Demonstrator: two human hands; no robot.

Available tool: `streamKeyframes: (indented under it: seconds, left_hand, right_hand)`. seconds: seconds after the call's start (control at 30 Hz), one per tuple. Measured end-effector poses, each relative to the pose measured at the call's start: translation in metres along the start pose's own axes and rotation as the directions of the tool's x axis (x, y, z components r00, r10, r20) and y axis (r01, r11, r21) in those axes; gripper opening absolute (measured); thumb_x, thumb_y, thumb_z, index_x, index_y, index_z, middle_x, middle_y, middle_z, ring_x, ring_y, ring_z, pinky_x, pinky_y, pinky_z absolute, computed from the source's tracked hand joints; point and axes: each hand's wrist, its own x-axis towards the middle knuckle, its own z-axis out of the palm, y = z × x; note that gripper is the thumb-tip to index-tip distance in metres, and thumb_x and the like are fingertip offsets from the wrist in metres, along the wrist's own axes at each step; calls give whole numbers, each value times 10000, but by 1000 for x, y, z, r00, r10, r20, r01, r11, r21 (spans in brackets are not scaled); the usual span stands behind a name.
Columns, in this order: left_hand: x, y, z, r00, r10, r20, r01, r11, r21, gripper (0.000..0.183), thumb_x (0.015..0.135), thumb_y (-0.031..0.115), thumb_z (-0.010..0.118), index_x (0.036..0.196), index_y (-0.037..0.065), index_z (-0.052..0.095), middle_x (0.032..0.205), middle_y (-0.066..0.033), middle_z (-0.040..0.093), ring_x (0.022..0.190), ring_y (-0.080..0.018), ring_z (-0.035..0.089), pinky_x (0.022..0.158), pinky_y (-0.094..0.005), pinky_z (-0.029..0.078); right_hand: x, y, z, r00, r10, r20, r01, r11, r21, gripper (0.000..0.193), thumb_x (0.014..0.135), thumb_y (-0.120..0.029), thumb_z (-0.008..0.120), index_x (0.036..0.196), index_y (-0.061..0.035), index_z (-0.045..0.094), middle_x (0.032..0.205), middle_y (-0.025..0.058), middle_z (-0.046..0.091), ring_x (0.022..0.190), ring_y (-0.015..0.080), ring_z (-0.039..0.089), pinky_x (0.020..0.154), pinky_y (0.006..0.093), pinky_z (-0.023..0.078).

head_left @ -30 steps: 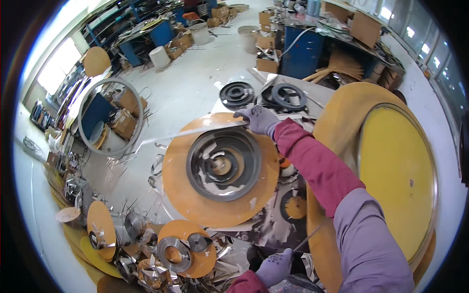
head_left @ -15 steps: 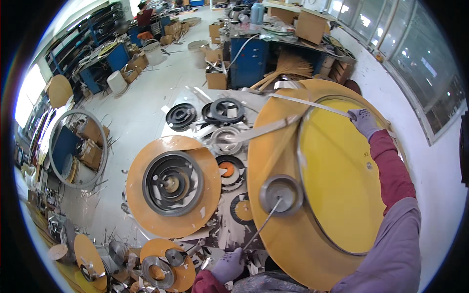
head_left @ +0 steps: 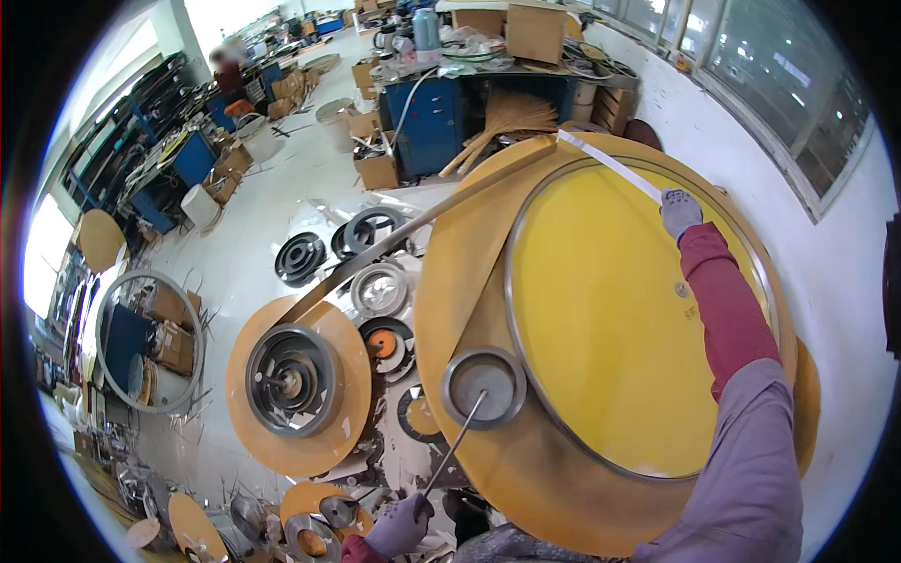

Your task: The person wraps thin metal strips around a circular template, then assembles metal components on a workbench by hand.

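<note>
My right hand [head_left: 679, 212], in a grey glove, grips the end of a long thin metal strip [head_left: 488, 192] at the far rim of a large yellow disc [head_left: 619, 310]. The strip runs from there leftward down to a coil on a smaller orange disc [head_left: 298, 383]. A metal hoop rings the yellow disc, which rests on a bigger orange board [head_left: 469, 272]. My left hand [head_left: 399, 525], also gloved, holds a thin rod [head_left: 453, 445] near the bottom edge; the rod's tip reaches a small grey round dish [head_left: 484, 386] on the orange board.
Several dark grooved metal rings [head_left: 300, 257] and spools lie on the pale floor between the discs. A round hoop frame [head_left: 148, 340] stands at left. Blue cabinets [head_left: 441, 122], cardboard boxes and a broom are at the back. A white wall and windows run along the right.
My right hand left the coil on the small orange disc and swung right with the strip end to the far rim of the yellow disc. The view turned right with it.
</note>
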Motion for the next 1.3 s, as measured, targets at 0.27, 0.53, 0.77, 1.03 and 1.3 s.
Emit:
streamKeyframes:
  seconds: [0.27,0.53,0.77,1.03,1.3]
  left_hand:
    - [-1,2,11,932,327,-156,-298,936,185,143,849,80,532,928,-6,614,819,-225,641,760,-411,607,674,-459,483]
    - [39,35,-17,991,-18,-133,31,995,95,128,815,28,488,838,1,612,681,-116,625,582,-198,626,564,-318,495]
    - [57,17,-51,985,2,-172,24,989,147,101,854,42,504,857,-13,588,643,-112,597,575,-198,605,561,-330,470]
    - [57,11,-63,998,-29,-54,37,987,155,139,860,78,492,894,13,610,723,-118,647,698,-239,652,668,-362,497]
    - [26,17,-62,998,59,-31,-52,977,206,143,835,63,527,926,-22,599,847,-172,665,817,-318,655,768,-394,493]
  right_hand:
    - [-32,105,92,970,241,27,-242,951,191,182,870,-163,525,980,-22,562,950,216,645,924,361,628,804,462,495]
    - [-110,181,123,958,283,51,-287,932,221,239,934,-220,430,988,-18,547,966,241,644,937,394,619,794,504,479]
    - [-163,223,169,973,231,9,-225,936,270,236,948,-237,419,1020,-34,516,902,262,628,904,421,595,807,517,454]
    - [-385,356,197,977,213,5,-213,977,-11,216,921,-135,462,1048,9,561,960,270,608,920,416,575,831,502,438]
    - [-673,297,61,777,608,165,-629,762,155,267,934,-138,512,1150,14,551,1071,248,601,1005,395,542,874,474,412]
